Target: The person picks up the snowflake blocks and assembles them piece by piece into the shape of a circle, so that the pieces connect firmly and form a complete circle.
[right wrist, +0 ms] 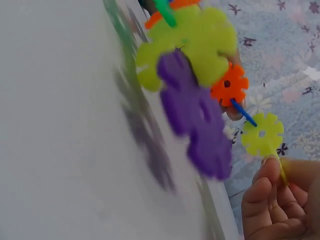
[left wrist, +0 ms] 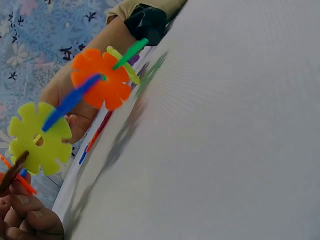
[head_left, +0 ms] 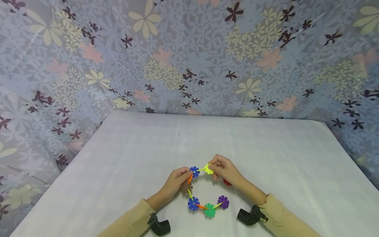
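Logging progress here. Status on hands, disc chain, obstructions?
Left hand pinching disc chain; right hand pinching its yellow disc. Purple disc apart from yellow. Red piece partly hidden by right arm.

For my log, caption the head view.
Left hand and right hand hold a coloured chain of notched discs above a white table.

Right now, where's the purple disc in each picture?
Head: the purple disc is low, just right of centre, beside the green disc.
Left wrist: a small purple bit, probably it, peeks out near the orange disc, upper left.
Right wrist: big and blurry, near the middle.
Shared landmark: the flowered wall.
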`<state>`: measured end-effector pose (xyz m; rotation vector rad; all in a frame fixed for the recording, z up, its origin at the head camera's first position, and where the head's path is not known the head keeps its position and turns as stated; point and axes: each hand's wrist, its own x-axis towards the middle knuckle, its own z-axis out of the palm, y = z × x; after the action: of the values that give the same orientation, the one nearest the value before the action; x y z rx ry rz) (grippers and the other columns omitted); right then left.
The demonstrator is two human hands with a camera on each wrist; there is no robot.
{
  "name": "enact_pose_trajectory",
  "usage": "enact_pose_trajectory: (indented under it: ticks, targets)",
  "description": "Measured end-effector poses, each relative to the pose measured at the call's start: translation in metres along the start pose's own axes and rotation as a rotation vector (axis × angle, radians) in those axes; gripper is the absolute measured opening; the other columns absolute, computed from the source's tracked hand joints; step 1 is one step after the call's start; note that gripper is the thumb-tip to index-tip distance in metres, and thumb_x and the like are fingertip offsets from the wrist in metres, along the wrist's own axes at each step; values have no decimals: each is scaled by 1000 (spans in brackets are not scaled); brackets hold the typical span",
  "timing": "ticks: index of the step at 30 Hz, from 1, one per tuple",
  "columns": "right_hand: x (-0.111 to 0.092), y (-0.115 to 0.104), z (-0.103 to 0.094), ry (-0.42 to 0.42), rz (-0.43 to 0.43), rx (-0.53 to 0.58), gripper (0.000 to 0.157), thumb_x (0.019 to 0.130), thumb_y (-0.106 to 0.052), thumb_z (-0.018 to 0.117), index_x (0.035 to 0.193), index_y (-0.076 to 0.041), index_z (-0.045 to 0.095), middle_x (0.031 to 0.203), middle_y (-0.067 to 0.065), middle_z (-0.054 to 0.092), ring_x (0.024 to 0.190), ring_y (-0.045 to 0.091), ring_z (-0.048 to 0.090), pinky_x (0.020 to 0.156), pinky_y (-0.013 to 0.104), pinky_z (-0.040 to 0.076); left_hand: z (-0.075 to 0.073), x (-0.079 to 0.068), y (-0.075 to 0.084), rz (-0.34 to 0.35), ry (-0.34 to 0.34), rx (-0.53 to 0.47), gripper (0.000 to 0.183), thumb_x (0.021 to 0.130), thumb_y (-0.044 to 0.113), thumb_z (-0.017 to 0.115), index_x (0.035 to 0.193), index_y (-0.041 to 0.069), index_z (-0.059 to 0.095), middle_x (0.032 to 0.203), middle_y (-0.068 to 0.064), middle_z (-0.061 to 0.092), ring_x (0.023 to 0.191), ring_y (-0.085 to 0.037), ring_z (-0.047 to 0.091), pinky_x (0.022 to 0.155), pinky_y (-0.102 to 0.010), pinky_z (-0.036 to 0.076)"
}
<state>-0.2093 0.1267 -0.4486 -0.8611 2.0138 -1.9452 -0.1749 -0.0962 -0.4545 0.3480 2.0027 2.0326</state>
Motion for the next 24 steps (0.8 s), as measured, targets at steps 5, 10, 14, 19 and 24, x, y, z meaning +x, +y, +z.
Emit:
enact_pose_trajectory:
  ticks: [5,10,14,19,24]
  targets:
    - [4,-7,-14,106,57,-195,10,90,-6,54,92,3,53,65,16,53,49,14,47,43,26,41,2,0,0,5,36,-45,25,91,11,51,91,-15,51,58,4,42,47,-5,45,44,-19,35]
    - [6,-9,-34,203,165,-482,17,86,-10,60,99,2,59,69,8,57,51,15,46,45,25,39,2,1,1,-18,49,-74,25,91,12,51,86,-12,49,56,3,40,46,-7,46,43,-19,35]
    - [5,-13,-43,124,237,-607,28,83,-10,64,106,4,57,86,9,59,62,17,52,53,26,44,2,1,1,-55,51,-105,19,92,12,50,81,-4,50,55,2,41,46,-9,51,42,-20,38]
    - [1,-31,-38,-34,316,-772,27,70,-13,76,86,-5,57,79,4,52,67,17,46,57,29,42,3,0,2,-63,69,-81,17,91,12,50,77,2,51,56,2,42,46,-7,48,42,-19,34]
    - [-6,-48,-24,-216,412,-867,29,65,-11,78,78,-8,52,68,0,47,63,14,43,56,28,38,3,0,3,-66,70,-82,17,92,12,50,78,1,51,56,2,43,46,-7,47,42,-19,34]
